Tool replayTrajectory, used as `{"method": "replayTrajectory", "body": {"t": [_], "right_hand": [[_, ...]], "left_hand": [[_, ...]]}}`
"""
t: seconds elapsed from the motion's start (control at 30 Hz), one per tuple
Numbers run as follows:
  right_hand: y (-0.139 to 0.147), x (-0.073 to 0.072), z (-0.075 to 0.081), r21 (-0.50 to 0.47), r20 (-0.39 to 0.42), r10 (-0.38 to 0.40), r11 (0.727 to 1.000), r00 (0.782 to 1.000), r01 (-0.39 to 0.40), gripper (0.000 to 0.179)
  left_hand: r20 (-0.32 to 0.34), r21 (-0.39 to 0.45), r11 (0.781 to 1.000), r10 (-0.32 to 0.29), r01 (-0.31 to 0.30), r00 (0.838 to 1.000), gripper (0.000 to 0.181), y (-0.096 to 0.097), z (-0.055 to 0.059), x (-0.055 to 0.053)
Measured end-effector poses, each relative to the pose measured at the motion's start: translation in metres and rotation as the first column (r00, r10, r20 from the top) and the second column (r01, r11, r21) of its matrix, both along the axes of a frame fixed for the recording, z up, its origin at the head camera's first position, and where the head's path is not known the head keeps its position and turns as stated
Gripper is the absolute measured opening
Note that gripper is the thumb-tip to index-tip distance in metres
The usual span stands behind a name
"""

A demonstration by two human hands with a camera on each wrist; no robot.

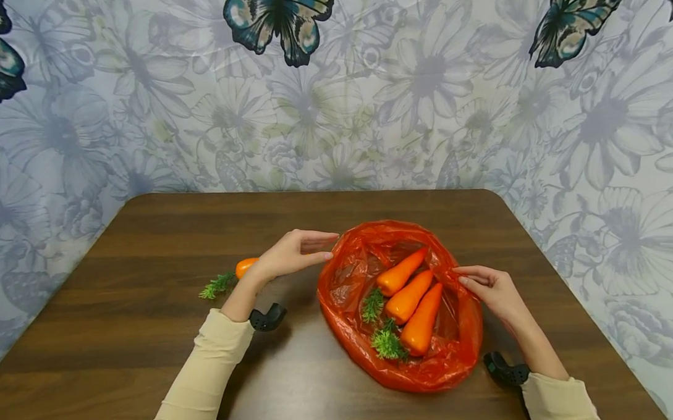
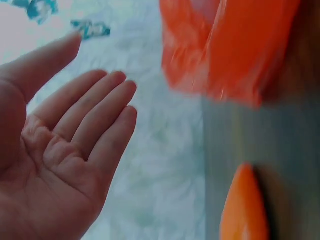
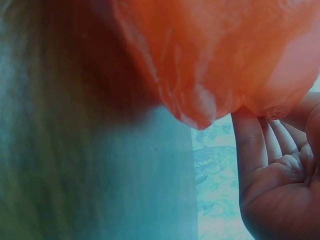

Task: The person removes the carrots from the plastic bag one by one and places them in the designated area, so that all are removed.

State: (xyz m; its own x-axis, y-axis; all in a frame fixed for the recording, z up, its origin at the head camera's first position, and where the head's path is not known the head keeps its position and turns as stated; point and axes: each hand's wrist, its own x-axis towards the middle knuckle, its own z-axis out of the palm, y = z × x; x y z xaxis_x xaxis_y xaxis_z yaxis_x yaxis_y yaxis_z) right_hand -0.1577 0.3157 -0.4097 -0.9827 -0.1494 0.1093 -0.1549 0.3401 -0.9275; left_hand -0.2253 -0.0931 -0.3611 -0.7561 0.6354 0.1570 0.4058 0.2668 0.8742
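Wall (image 1: 339, 123): rises behind, patterned with flowers.
Worktop (image 1: 114, 350): shows dark wood grain.
Left grip (image 1: 293, 253): extends straight fingers, empty, just beside the rim of the red bag (image 1: 383, 373).
Right grip (image 1: 497, 293): pinches the opposite rim.
Three carrots (image 1: 408, 297): lie inside the red bag, between both grips.
Lone carrot (image 1: 245, 267): lies left of the left grip.

Coming straight down works best imo, since the red bag (image 1: 403, 379) gapes upward with a bit of room left of the three carrots (image 1: 407, 302). From the sides it's tighter: right fingers (image 1: 479, 274) pinch one rim, left fingers (image 1: 319, 236) crowd the other. Left wrist (image 1: 243, 300) blocks the lone carrot (image 1: 246, 267), but there's open bench (image 1: 128, 277) left of it.
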Motion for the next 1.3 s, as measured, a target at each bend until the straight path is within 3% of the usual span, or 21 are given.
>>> {"method": "replayTrajectory", "body": {"t": [0.27,0.43,0.73,0.97,1.3], "right_hand": [[0.001,-0.001,0.0,0.011,-0.001,0.0,1.0,1.0,0.0,0.034],[0.001,-0.001,0.0,0.009,-0.011,0.003,1.0,1.0,-0.003,0.033],[0.002,-0.002,0.0,-0.004,0.001,0.009,1.0,1.0,-0.009,0.034],[0.002,-0.002,-0.001,-0.03,0.038,0.005,1.0,0.999,-0.004,0.036],[-0.001,-0.001,-0.003,-0.053,0.055,0.024,0.998,0.998,-0.021,0.036]], "left_hand": [[0.018,0.035,0.998,-0.045,0.044,0.999,0.046,0.06,-0.015,0.003],[0.046,0.011,0.997,-0.071,0.071,0.996,0.05,0.084,-0.027,0.007],[0.049,-0.014,0.999,-0.046,0.047,0.998,0.056,0.102,-0.049,0.007],[0.011,-0.092,0.996,-0.014,0.015,1.0,0.06,0.111,-0.051,0.008],[-0.073,-0.236,0.971,0.025,-0.041,0.997,0.067,0.122,-0.054,0.008]]}}
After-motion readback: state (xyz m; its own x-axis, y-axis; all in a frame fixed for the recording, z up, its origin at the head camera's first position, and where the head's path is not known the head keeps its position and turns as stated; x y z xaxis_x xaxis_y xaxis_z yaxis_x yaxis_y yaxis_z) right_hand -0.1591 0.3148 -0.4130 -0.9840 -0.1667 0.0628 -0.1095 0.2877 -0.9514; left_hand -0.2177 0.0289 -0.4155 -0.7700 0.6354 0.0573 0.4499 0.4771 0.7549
